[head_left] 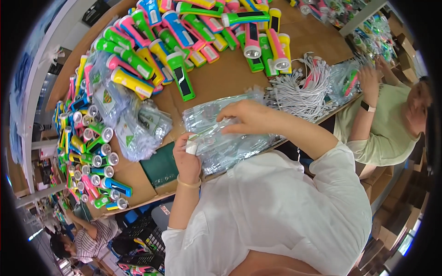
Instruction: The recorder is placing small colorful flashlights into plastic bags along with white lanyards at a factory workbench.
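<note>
My left hand [186, 158] is closed on the near left edge of a clear plastic bag [208, 133]. A small white piece shows by its fingers; what it is I cannot make out. Over the same bag hovers my right hand [248, 116], its thumb and forefinger apart and curved toward the plastic. Whether those fingertips touch the bag I cannot tell. Under both hands lies a pile of clear plastic bags [230, 154] along the table's near edge. Beyond them a green flashlight [181, 78] with a dark panel lies on the cardboard.
Many coloured flashlights [184, 32] are heaped at the back, and more [94, 161] at the left. Bagged packs [140, 131] lie left of my hands, white cables [301, 89] to the right. A co-worker [382, 119] sits at the right; another person [87, 237] is at lower left.
</note>
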`<state>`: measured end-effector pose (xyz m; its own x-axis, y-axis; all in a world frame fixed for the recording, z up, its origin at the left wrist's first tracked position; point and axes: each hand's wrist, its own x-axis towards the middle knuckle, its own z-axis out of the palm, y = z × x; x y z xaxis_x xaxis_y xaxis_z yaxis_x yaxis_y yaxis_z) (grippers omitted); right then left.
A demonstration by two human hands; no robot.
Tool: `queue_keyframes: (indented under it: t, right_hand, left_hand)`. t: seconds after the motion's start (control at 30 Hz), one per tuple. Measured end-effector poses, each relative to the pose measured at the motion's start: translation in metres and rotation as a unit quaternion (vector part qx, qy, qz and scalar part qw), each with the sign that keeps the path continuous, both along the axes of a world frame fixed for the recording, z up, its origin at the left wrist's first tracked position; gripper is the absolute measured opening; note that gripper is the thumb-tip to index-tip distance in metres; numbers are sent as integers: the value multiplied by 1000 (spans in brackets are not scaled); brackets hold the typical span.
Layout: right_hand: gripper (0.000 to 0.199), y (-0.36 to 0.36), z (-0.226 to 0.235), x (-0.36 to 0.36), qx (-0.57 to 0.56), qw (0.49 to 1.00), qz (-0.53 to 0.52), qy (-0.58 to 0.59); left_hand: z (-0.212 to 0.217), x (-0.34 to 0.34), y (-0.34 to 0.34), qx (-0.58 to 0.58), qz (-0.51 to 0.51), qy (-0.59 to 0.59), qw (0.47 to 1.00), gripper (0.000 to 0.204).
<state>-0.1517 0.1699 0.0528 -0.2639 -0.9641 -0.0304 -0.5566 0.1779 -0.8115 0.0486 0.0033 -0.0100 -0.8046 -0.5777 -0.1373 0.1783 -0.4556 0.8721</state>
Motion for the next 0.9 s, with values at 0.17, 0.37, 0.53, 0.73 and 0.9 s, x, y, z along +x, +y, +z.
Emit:
queue_keyframes:
  t: [0.17, 0.37, 0.53, 0.73, 0.9]
  right_hand:
    - [23, 0, -5, 13, -55, 997, -32, 39]
    - [17, -8, 6, 33, -35, 995, -29, 90]
    - [14, -13, 9, 44, -46, 996, -34, 73]
    - [13, -2, 9, 25, -11, 998, -9, 69]
    - [14, 2, -1, 15, -46, 989, 1, 140]
  left_hand:
    - [27, 5, 3, -176, 54, -133, 974, 41]
    - [60, -2, -4, -696, 2, -74, 714, 40]
    - [55, -9, -1, -615, -40, -55, 785, 23]
    - [47, 3, -6, -566, -39, -79, 819, 18]
    - [42, 15, -13, -508, -32, -107, 854, 15]
